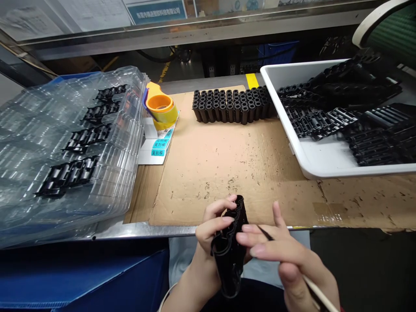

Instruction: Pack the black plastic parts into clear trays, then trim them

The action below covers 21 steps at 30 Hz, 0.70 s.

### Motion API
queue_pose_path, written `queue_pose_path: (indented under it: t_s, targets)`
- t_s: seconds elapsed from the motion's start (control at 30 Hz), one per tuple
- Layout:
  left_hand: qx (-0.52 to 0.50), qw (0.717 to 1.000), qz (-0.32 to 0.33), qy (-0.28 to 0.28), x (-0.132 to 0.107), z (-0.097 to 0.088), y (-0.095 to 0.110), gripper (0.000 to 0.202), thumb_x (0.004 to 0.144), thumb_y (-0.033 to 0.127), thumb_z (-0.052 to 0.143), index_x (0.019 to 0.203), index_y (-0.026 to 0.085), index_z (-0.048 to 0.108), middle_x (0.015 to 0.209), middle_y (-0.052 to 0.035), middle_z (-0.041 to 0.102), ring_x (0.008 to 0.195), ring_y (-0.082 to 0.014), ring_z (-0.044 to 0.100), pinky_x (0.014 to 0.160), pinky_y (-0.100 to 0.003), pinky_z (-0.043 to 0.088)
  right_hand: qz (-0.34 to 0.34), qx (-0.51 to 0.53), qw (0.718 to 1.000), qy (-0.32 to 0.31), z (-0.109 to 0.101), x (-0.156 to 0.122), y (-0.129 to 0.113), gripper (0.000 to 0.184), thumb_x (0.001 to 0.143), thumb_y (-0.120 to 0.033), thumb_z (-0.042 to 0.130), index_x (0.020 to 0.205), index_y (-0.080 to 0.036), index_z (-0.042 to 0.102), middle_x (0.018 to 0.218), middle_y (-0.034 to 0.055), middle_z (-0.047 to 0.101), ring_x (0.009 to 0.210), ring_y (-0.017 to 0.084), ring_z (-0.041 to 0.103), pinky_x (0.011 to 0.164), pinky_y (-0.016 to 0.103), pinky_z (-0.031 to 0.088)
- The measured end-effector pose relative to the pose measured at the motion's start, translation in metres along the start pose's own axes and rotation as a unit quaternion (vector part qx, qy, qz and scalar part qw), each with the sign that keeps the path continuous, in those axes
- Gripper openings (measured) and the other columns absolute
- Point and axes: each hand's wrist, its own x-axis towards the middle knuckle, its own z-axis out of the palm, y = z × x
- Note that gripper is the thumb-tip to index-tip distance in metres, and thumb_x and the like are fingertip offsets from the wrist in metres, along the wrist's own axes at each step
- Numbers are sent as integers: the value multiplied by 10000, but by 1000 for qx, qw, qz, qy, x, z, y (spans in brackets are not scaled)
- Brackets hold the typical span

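Note:
A black plastic part with a row of joined round tubes (229,264) is tilted over the table's front edge. My left hand (211,242) is closed around it, with fingertips over its upper side. Against its right side rest the fingertips of my right hand (286,251). That hand also grips a slim tool with a pale handle (316,292); a dark pointed tip shows between the fingers. Whether the tip is a blade, I cannot tell. The hands hide part of the tool and the part's far side.
Similar black tube parts (227,106) stand in a block at the back of the cardboard sheet (221,160). On the right, a white bin (300,162) holds many more. Stacked clear trays (120,173) with black parts sit left, beside an orange tape dispenser (159,104). Dark shavings dot the cardboard.

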Motion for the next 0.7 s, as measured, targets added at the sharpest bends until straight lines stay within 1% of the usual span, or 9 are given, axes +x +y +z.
queue_pose_path:
  t_s: [0.07, 0.17, 0.23, 0.33, 0.4, 0.5, 0.53, 0.6, 0.7]
  targets:
    - [-15, 1000, -14, 15, -3, 3, 0, 381, 916, 278, 730, 1253, 263, 553, 1243, -69, 619, 1262, -218, 646, 1064, -437, 566, -13, -18, 1000, -15, 0, -2, 1, 224, 1066, -353, 505, 1161, -310, 703, 1083, -14, 807, 1079, 201, 739, 1301, 515, -37]
    - [-7, 999, -2, 33, -4, 7, -3, 504, 845, 283, 810, 1270, 266, 539, 1259, -61, 608, 1256, -225, 646, 1079, -427, 560, 24, 27, 998, 46, 2, -3, 1, 244, 1087, -358, 442, 1041, -307, 676, 789, -77, 760, 787, 151, 737, 1297, 529, -61]
    - [-8, 999, 5, 34, -3, 7, -6, 368, 924, 278, 715, 1255, 268, 554, 1230, -60, 621, 1237, -214, 661, 1051, -406, 576, 27, 30, 998, 55, 2, -4, 0, 238, 1089, -356, 431, 1050, -312, 661, 878, -69, 781, 874, 161, 735, 1307, 519, 1]
    - [-21, 1000, -12, 2, -4, 2, -8, 234, 1001, 283, 591, 1233, 303, 573, 1191, -56, 644, 1220, -205, 674, 1010, -407, 593, -2, -8, 1000, 9, 1, -3, 1, 177, 1067, -328, 490, 1115, -311, 660, 1143, -32, 789, 1161, 196, 686, 1311, 489, 66]
    - [-15, 1000, -16, -19, -6, -4, -6, 413, 907, 331, 733, 1270, 326, 537, 1217, -57, 631, 1223, -230, 666, 1027, -440, 578, -3, -4, 1000, 2, 2, 0, 0, 180, 1063, -319, 492, 1095, -299, 668, 984, -32, 811, 1003, 187, 736, 1309, 495, 72]
    - [70, 990, -107, -58, 0, -16, 2, 799, 705, 370, 908, 1362, 315, 457, 1259, -86, 621, 1203, -276, 655, 1028, -461, 560, 45, 42, 993, 100, 5, 4, -1, 234, 1078, -372, 461, 1016, -302, 676, 641, -80, 701, 659, 145, 669, 1268, 469, 237]
    - [112, 977, -160, -84, 6, -19, 3, 797, 712, 395, 896, 1373, 296, 461, 1234, -96, 643, 1149, -284, 671, 980, -452, 576, 66, 57, 986, 139, 5, 5, 0, 248, 1077, -397, 464, 990, -306, 678, 607, -86, 670, 641, 140, 645, 1236, 434, 297]
    - [177, 943, -247, -134, 28, -25, 3, 602, 807, 506, 778, 1296, 238, 551, 1128, -109, 696, 1011, -292, 693, 860, -435, 591, 106, 76, 973, 191, 3, 7, 3, 250, 1066, -426, 494, 955, -311, 686, 614, -82, 665, 701, 138, 646, 1181, 352, 350]
    - [218, 908, -313, -175, 77, -22, -12, 503, 903, 669, 503, 961, 188, 637, 928, -95, 705, 875, -293, 668, 791, -441, 561, 134, 86, 962, 223, -5, 9, 13, 253, 1057, -419, 514, 926, -302, 696, 626, -71, 675, 740, 133, 651, 1130, 291, 384]
